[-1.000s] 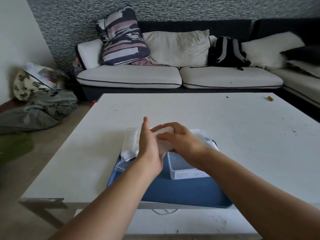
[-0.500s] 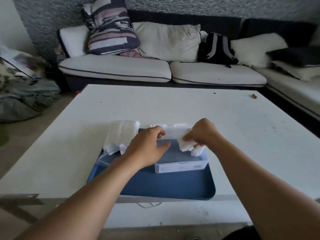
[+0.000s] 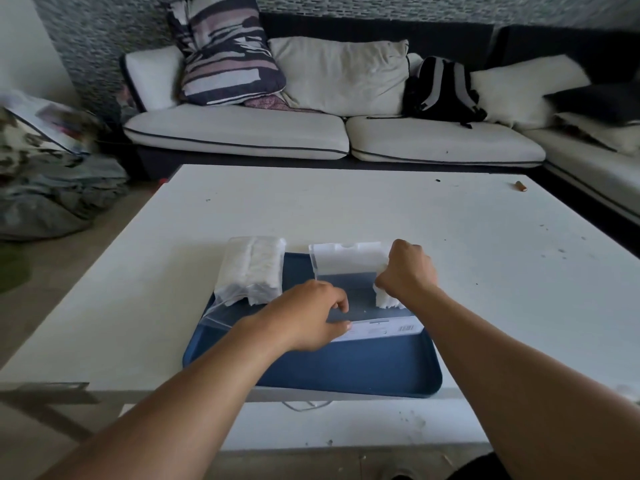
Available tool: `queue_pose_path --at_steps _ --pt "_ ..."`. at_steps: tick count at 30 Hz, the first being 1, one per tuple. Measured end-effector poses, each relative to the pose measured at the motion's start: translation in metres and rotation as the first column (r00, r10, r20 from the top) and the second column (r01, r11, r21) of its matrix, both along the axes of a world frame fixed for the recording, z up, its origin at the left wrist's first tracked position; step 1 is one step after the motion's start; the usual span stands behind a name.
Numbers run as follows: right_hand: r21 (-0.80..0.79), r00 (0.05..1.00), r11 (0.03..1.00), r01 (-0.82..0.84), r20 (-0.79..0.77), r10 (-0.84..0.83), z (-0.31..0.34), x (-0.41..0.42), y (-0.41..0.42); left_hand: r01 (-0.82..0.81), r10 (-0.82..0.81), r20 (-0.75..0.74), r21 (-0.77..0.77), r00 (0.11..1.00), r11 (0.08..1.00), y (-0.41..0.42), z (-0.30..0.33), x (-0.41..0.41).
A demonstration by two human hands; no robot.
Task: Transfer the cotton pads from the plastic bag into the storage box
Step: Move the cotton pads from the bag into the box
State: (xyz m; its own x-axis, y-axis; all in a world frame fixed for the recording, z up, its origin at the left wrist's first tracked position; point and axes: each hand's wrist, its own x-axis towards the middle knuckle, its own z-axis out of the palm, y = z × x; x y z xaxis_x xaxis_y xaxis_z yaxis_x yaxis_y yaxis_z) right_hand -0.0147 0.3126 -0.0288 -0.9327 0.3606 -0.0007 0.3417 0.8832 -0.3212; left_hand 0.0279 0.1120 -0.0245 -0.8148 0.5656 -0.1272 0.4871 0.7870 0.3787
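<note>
**Pads going into the box, bag still full behind**

Nearest, the blue tray [image 3: 346, 372] sits at the tabletop [image 3: 485, 244] edge, carrying the clear storage box [image 3: 377, 329]. The left hand [image 3: 311, 317] rests on the box's near left rim, fingers loosely curled with nothing clamped between them. The right hand [image 3: 408, 271] is fisted around a clump of cotton pads [image 3: 386, 299] hanging over the box's right side, apparently about to drop in. Behind stands the box's raised lid [image 3: 346, 259]. Left of it, the plastic bag [image 3: 251, 270] lies half on the tray, packed with pads.

Risk, as I judge it: loose pads could slip from the fist and land on the tray or tabletop, and the light box may shift if the steadying hand lifts.
</note>
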Motion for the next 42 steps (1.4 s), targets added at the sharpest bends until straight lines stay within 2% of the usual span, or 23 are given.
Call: queue_pose_path --at_steps 5,8,10,12,13,15,18,20,22,26,29,31,35,38,40,42 --pt "0.021 1.0 1.0 0.011 -0.019 -0.011 -0.004 0.002 0.004 0.008 -0.008 0.007 -0.007 1.0 1.0 -0.002 0.0 0.001" --pt "-0.103 0.998 0.993 0.055 -0.004 -0.055 0.008 0.005 0.007 0.008 -0.008 0.007 0.003 1.0 1.0 -0.002 0.0 0.001" --pt "-0.202 0.994 0.977 0.064 -0.068 -0.08 0.021 0.005 0.008 0.001 -0.001 0.01 0.018 1.0 1.0 -0.002 -0.001 0.001" --pt "-0.253 0.986 0.967 0.018 -0.154 -0.058 0.031 0.003 0.006 -0.003 0.002 0.017 0.024 1.0 1.0 -0.002 -0.001 0.0" --pt "-0.271 0.989 0.962 -0.015 -0.146 -0.026 0.036 0.003 0.004 0.001 -0.001 0.022 0.022 1.0 1.0 -0.002 -0.001 -0.001" --pt "-0.349 0.997 0.934 -0.071 -0.015 0.07 0.04 0.004 -0.003 0.004 -0.005 0.028 0.017 1.0 1.0 -0.001 -0.001 -0.001" --pt "-0.437 0.953 0.897 -0.068 0.239 0.189 0.033 0.008 -0.009 -0.003 0.002 0.027 0.025 1.0 1.0 0.001 -0.001 0.0" --pt "-0.369 0.935 0.926 -0.077 0.296 0.196 0.024 0.008 -0.006 0.001 -0.001 0.017 0.022 1.0 1.0 0.002 0.0 0.0" --pt "-0.295 0.945 0.95 -0.099 0.27 0.182 0.021 0.007 0.0 0.002 -0.003 0.021 0.018 1.0 1.0 0.002 0.0 0.001" --pt "-0.221 0.979 0.958 -0.182 0.054 0.198 0.031 0.006 0.008 0.015 -0.016 0.03 0.012 0.999 1.0 0.0 0.001 0.001" --pt "-0.184 0.992 0.977 -0.109 -0.09 0.094 0.038 0.004 0.02 -0.006 0.005 0.038 0.025 0.999 1.0 0.0 0.001 0.001" --pt "-0.182 0.998 0.983 -0.038 -0.058 0.028 0.04 0.004 0.029 -0.039 0.039 0.012 0.062 0.999 0.997 0.002 0.001 0.002" --pt "-0.174 0.99 0.982 0.068 0.136 -0.044 0.038 0.007 0.042 -0.144 0.145 0.012 0.228 0.989 0.963 0.013 0.003 0.003" --pt "-0.215 0.984 0.974 0.074 0.174 -0.036 0.035 0.008 0.044 -0.231 0.205 0.112 0.323 0.972 0.918 0.027 -0.002 -0.001" --pt "-0.245 0.986 0.967 0.063 0.166 -0.022 0.031 0.008 0.042 -0.28 0.212 0.223 0.341 0.951 0.898 0.039 -0.005 -0.004" --pt "-0.197 0.985 0.979 0.053 0.173 -0.019 0.028 0.01 0.039 -0.302 0.212 0.287 0.317 0.934 0.899 0.052 -0.013 -0.008"
